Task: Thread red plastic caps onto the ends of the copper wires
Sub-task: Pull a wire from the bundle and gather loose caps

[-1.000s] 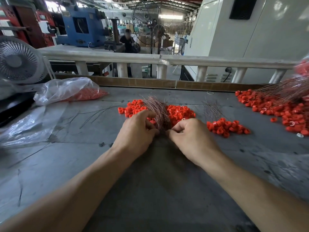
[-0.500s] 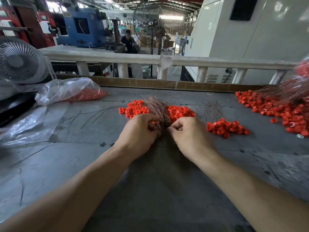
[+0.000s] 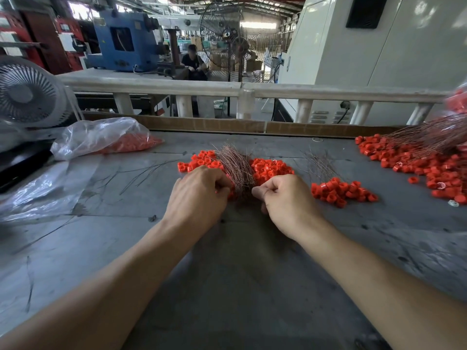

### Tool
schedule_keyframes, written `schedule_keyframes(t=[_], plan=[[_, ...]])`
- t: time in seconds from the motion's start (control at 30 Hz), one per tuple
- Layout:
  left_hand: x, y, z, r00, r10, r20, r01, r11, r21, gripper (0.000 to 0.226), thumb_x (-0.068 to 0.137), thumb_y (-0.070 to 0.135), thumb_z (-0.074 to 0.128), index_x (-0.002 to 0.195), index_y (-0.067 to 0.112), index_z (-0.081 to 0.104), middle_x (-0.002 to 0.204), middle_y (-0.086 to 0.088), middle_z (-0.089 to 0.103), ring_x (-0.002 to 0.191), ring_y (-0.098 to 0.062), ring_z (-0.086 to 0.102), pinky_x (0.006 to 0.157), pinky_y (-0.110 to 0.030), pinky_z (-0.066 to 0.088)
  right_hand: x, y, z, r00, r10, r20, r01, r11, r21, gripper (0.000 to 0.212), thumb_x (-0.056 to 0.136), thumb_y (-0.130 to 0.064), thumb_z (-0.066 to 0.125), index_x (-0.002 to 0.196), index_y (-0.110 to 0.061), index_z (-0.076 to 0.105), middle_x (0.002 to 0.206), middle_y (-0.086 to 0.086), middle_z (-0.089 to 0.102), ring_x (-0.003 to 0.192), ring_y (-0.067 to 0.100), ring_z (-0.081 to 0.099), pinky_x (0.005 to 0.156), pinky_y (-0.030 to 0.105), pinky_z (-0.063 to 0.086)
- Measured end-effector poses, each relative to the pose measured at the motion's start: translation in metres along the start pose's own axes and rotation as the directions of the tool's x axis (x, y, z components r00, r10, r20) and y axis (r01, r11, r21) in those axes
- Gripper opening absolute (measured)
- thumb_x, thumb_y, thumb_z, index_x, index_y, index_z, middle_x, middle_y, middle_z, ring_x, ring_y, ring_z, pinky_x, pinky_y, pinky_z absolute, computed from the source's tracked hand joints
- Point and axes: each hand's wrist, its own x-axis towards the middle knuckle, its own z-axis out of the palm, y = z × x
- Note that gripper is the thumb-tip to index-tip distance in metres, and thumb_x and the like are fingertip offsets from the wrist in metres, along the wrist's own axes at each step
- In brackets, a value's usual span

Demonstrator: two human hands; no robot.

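Note:
A bundle of thin copper wires (image 3: 236,165) fans up from the grey table between my two hands. Loose red plastic caps (image 3: 271,169) lie heaped on both sides of it. My left hand (image 3: 199,198) has its fingers curled at the bundle's left base, among red caps; what its fingertips hold is hidden. My right hand (image 3: 285,200) sits at the bundle's right base with thumb and forefinger pinched together, seemingly on a wire end too fine to make out.
A smaller heap of red caps (image 3: 341,190) with a few wires lies right of my right hand. A big pile of caps and wires (image 3: 429,160) fills the far right. A plastic bag of caps (image 3: 106,140) and a fan (image 3: 27,94) stand at the left.
Both hands stay at the base of the bundle; the fingers have shifted only slightly, and the right thumb and forefinger now press more closely together.

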Motion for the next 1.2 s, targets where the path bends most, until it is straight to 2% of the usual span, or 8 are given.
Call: schedule_keyframes(t=[0.1,0.17,0.3,0.6,0.73,0.93,1.07,1.2], plan=[[-0.001,0.002,0.000,1.000,0.015,0.028,-0.016,0.999,0.045,0.017,0.087,0.027,0.071,0.101,0.037,0.075,0.098,0.014,0.060,0.101,-0.015,0.058,0.094,-0.035,0.044,0.004,0.004,-0.003,0.999,0.034,0.010,-0.034,0.997,0.067,0.043,0.096,-0.032,0.070,0.057,-0.016,0.060,0.040,-0.017,0.054,0.039,-0.003,0.049,0.043,0.015,0.031],[-0.001,0.003,0.000,0.999,0.030,0.043,-0.033,0.998,0.060,0.024,0.087,0.030,0.072,0.108,0.040,0.074,0.100,0.014,0.057,0.108,-0.016,0.056,0.098,-0.037,0.040,0.006,0.006,-0.003,0.999,0.043,0.015,-0.044,0.994,0.104,0.044,0.096,-0.031,0.069,0.056,-0.016,0.060,0.041,-0.017,0.055,0.040,-0.005,0.049,0.045,0.013,0.035],[-0.001,0.003,0.003,0.997,0.031,0.069,-0.034,0.999,0.039,0.034,0.087,0.032,0.072,0.118,0.045,0.070,0.102,0.016,0.054,0.112,-0.017,0.053,0.098,-0.034,0.034,0.006,0.006,-0.001,0.998,0.049,0.034,-0.053,0.992,0.111,0.038,0.095,-0.033,0.071,0.061,-0.016,0.065,0.051,-0.010,0.063,0.054,0.004,0.056,0.058,0.026,0.038],[-0.001,0.003,0.009,0.994,0.078,0.072,-0.080,0.997,0.013,0.037,0.089,0.026,0.066,0.119,0.048,0.068,0.106,0.020,0.052,0.115,-0.012,0.047,0.095,-0.029,0.025,0.008,0.002,0.001,0.996,0.067,0.060,-0.070,0.996,0.055,0.030,0.094,-0.036,0.070,0.069,-0.018,0.066,0.079,0.005,0.072,0.072,0.023,0.059,0.072,0.036,0.046],[-0.001,0.004,0.011,0.993,0.105,0.061,-0.106,0.994,0.010,0.041,0.089,0.022,0.065,0.121,0.048,0.068,0.118,0.017,0.062,0.117,-0.013,0.048,0.096,-0.031,0.027,0.009,0.003,0.001,0.995,0.067,0.067,-0.071,0.996,0.059,0.029,0.095,-0.036,0.069,0.072,-0.018,0.068,0.074,0.002,0.070,0.077,0.027,0.064,0.077,0.042,0.052],[-0.002,0.007,0.010,0.991,0.118,0.069,-0.119,0.993,0.005,0.037,0.094,0.029,0.063,0.124,0.049,0.066,0.122,0.017,0.066,0.117,-0.013,0.050,0.101,-0.036,0.032,0.010,0.003,0.000,0.995,0.072,0.064,-0.079,0.990,0.113,0.032,0.096,-0.033,0.069,0.068,-0.016,0.068,0.056,-0.007,0.064,0.064,0.018,0.060,0.065,0.034,0.045],[-0.004,0.013,0.007,0.993,0.113,0.046,-0.107,0.986,-0.125,0.036,0.092,0.023,0.066,0.120,0.045,0.070,0.110,0.016,0.074,0.104,-0.011,0.062,0.100,-0.044,0.047,0.010,0.004,-0.001,0.995,0.070,0.075,-0.079,0.988,0.134,0.029,0.096,-0.030,0.067,0.072,-0.015,0.070,0.050,-0.009,0.063,0.059,0.015,0.059,0.064,0.035,0.047],[-0.004,0.013,0.008,0.998,0.016,0.055,-0.002,0.969,-0.247,0.037,0.089,0.013,0.067,0.113,0.040,0.076,0.100,0.018,0.076,0.078,0.005,0.061,0.086,-0.023,0.052,0.010,0.004,-0.002,0.992,0.064,0.109,-0.083,0.980,0.181,0.025,0.095,-0.028,0.067,0.073,-0.018,0.071,0.057,-0.008,0.069,0.052,0.011,0.053,0.060,0.031,0.041]])
